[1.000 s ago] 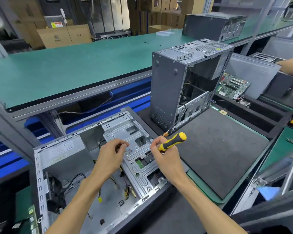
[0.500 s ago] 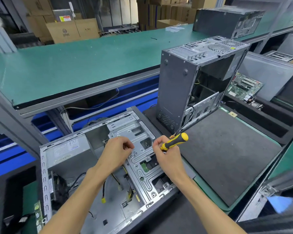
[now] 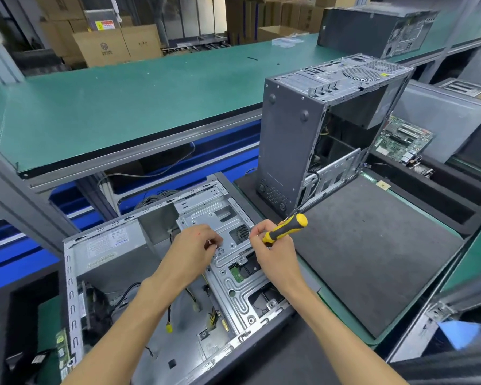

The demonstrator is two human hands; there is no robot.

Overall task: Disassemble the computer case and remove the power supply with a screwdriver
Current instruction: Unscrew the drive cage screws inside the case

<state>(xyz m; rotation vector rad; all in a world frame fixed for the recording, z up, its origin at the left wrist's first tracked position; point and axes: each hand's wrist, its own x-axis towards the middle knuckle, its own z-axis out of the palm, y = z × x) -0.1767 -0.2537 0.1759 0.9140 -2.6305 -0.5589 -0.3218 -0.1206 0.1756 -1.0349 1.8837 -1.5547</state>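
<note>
A long green workbench [image 3: 117, 107] is running across the back, with cardboard boxes [image 3: 117, 45] sitting beyond it and a closed dark computer tower [image 3: 372, 26] lying on its far right end. Below it, a dark grey foam mat [image 3: 372, 259] is covering the nearer work surface on the right. A second grey computer case [image 3: 317, 129] is standing upright at the mat's back corner, its open side facing right. Behind that case, a green circuit board [image 3: 403, 140] is leaning in a dark tray.

The open computer case [image 3: 72, 295] being worked on is lying flat at lower left, its inside facing up. The power supply [image 3: 109, 245], a grey box with a white label, is sitting in the case's back left corner, with black and yellow cables [image 3: 192, 301] trailing from it across the case floor. A silver metal drive bracket [image 3: 233, 282] is filling the right half of the case.

The left hand [image 3: 192, 248] is hovering over the bracket, its fingers curling together as if pinching something small; what they are holding cannot be told. The right hand [image 3: 275, 254] is gripping a yellow and black screwdriver [image 3: 285, 227], fingers wrapping round the handle; the handle end is pointing up and right, and the tip is hidden behind the hand.
</note>
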